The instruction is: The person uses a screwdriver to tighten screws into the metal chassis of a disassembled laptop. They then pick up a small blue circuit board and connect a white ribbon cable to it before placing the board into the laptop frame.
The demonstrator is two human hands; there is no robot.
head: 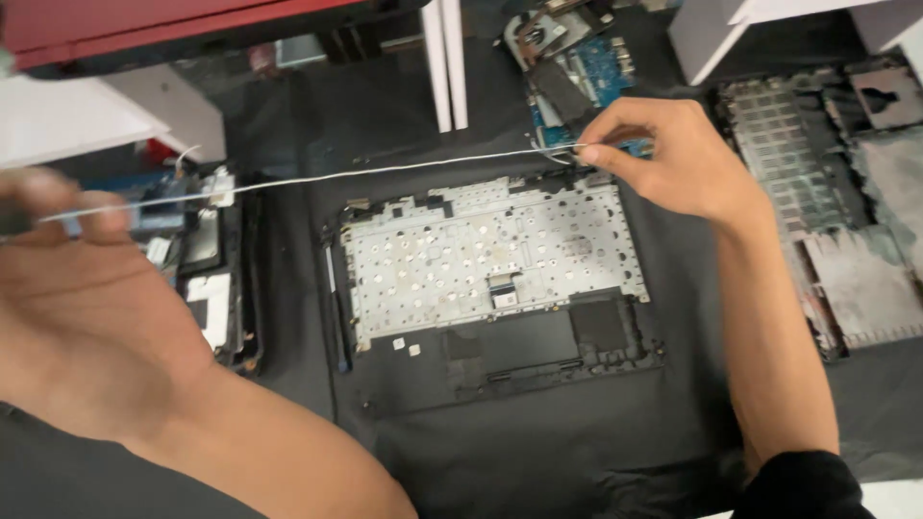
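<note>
White thin cable (385, 173) taut over the open laptop base (490, 279) | both my hands pinch it: left hand (87, 308), right hand (663, 154) | risk: overpull snaps it, snags blue circuit board (586, 77).

close head view, probably steeply downward

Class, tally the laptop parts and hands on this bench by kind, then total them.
Hands: 2 (left, right)
Wire: 1
Keyboard frame: 1
Blue circuit board: 1
Grey base cover: 1
Total: 6
</note>
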